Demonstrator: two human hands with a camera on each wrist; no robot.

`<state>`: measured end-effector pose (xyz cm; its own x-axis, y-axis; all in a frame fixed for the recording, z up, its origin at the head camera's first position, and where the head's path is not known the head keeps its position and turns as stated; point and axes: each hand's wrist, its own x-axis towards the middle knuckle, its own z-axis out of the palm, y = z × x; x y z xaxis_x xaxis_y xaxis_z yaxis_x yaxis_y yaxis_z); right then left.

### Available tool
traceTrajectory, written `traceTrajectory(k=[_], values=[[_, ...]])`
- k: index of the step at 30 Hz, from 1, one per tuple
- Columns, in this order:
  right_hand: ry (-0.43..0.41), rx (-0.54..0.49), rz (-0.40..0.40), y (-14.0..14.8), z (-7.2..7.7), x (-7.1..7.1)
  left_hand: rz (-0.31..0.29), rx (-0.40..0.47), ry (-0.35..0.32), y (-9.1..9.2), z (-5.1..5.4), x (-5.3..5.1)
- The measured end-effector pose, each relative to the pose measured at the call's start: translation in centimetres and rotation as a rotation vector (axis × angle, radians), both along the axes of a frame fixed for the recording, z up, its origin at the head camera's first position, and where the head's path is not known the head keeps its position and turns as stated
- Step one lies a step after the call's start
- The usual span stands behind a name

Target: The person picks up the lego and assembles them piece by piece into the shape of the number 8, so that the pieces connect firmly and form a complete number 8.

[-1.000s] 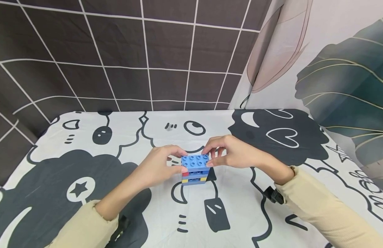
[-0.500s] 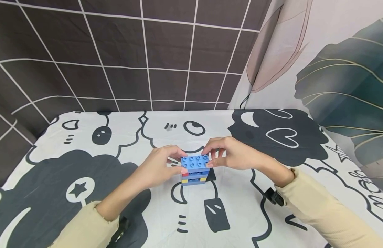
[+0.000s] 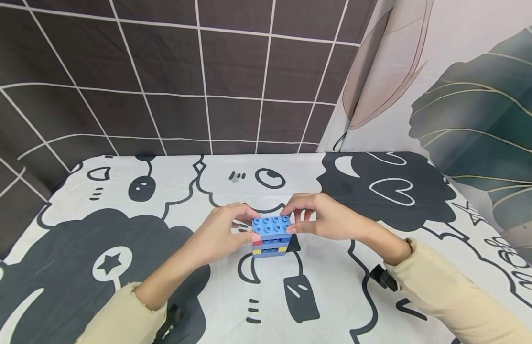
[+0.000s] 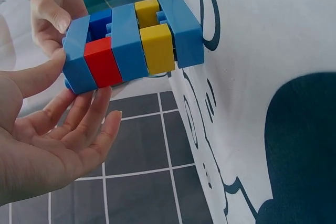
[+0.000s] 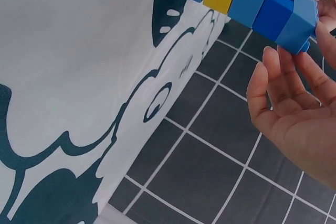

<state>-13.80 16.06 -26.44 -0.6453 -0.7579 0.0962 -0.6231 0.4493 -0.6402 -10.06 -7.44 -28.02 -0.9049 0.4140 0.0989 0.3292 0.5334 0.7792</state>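
A stack of toy building bricks stands on the cloth in the head view, with a long light-blue brick (image 3: 271, 228) on top, studs up. My left hand (image 3: 220, 234) pinches the left end of that top brick between thumb and fingers. At its right end my right hand (image 3: 328, 217) does likewise. Below it sit a red brick (image 4: 103, 62) on the left and a darker blue brick (image 5: 273, 15) on the right. Under these come a second light-blue brick (image 4: 129, 43), yellow bricks (image 4: 157, 48) and a light-blue bottom brick (image 4: 182, 31).
A white cloth with black cartoon drawings (image 3: 334, 291) covers the table. Behind it hangs a dark cloth with a white grid (image 3: 231, 71). To the right is a leaf-patterned curtain (image 3: 485, 143).
My right hand and forearm have sunk very slightly. The stack and both hands' hold on the top brick look the same.
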Motion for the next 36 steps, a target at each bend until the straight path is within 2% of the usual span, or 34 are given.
traceTrajectory(k=[13,17,21,26,30,33,36], values=[[0.019,-0.005,-0.001,0.2,-0.2,0.2,-0.01,0.016,0.034,-0.3,-0.1,0.1],[0.03,-0.013,-0.024,0.1,-0.2,0.2,0.027,0.023,0.03,-0.2,-0.2,0.1],[0.042,-0.039,-0.101,0.0,-0.3,0.3,0.081,0.032,0.031,0.0,-0.4,0.0],[-0.009,-0.105,-0.217,-0.4,-0.5,0.3,0.147,0.029,0.033,0.1,-0.4,-0.2],[-0.079,-0.156,-0.293,-0.5,-0.6,0.0,0.174,0.028,-0.015,0.2,-0.2,-0.6],[-0.15,-0.167,-0.347,-0.4,-0.8,-0.4,0.169,0.037,-0.067,0.2,-0.1,-1.1],[-0.22,-0.166,-0.366,-0.3,-1.2,-0.8,0.147,0.04,-0.124,0.3,-0.2,-1.8]])
